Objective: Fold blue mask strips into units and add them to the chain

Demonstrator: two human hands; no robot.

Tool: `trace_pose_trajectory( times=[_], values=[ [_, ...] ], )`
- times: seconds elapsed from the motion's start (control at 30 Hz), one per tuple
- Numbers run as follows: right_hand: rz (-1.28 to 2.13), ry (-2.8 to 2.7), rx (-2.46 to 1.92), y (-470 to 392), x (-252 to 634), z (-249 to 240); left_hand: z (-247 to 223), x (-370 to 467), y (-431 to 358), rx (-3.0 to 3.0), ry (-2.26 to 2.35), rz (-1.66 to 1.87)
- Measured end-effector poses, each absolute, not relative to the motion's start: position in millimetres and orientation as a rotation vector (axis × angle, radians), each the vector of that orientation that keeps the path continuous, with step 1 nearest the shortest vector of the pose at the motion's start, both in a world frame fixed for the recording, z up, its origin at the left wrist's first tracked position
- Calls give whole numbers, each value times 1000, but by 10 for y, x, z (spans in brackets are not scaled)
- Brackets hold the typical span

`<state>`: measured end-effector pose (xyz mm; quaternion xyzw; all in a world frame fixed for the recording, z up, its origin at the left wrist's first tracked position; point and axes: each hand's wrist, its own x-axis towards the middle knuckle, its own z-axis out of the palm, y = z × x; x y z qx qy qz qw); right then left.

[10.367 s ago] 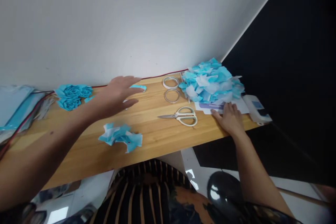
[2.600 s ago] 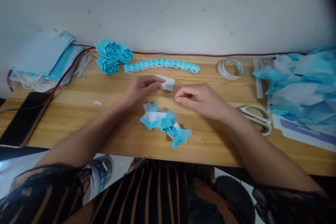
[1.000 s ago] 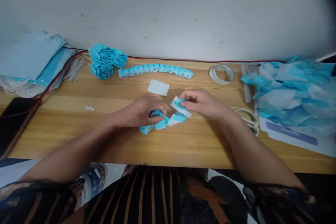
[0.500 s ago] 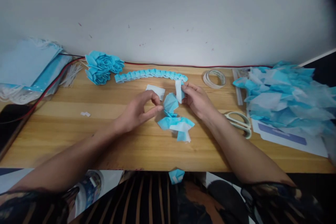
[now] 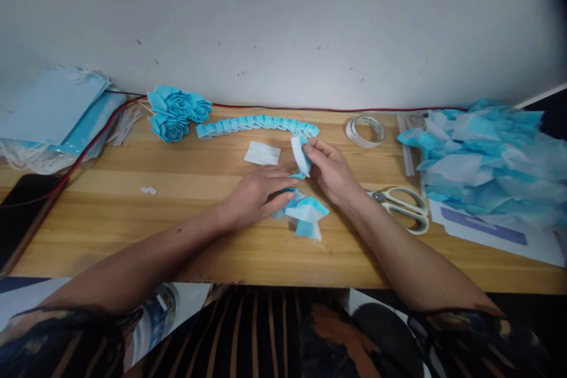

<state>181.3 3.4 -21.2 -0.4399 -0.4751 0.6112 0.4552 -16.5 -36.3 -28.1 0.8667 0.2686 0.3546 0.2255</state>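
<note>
A folded white and blue strip (image 5: pixel 301 155) is pinched in my right hand (image 5: pixel 330 168), between thumb and fingers. My left hand (image 5: pixel 259 194) lies low over the table, fingers pointing right, closed around something at the upper edge of the blue and white fabric pieces (image 5: pixel 308 212); its fingertips partly cover them. A small bit of blue shows between the two hands. Just above my left hand lies a white rectangular piece (image 5: pixel 262 153). Behind it, a row of folded blue pieces (image 5: pixel 257 123) curves across the table.
Blue fabric roses (image 5: pixel 175 112) and a stack of blue masks (image 5: pixel 57 106) are at the left, with a phone (image 5: pixel 26 207). Rightward are a tape roll (image 5: pixel 365 132), scissors (image 5: pixel 405 209) and a blue and white fabric pile (image 5: pixel 491 159). A red cable (image 5: pixel 274 108) runs along the wall.
My left hand has moved right and down onto the blue pieces, covering part of them. The strip in my right hand has tilted. The white rectangle now shows whole.
</note>
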Motion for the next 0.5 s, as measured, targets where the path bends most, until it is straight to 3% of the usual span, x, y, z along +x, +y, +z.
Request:
trace_pose_trajectory(
  times=[0.33, 0.5],
  values=[
    [1512, -726, -890, 259, 1927, -284, -161, -317, -356, 2391, 791, 673],
    [1529, -713, -880, 261, 1923, -297, 336, -455, -622, 2437, 1069, 808]
  ],
)
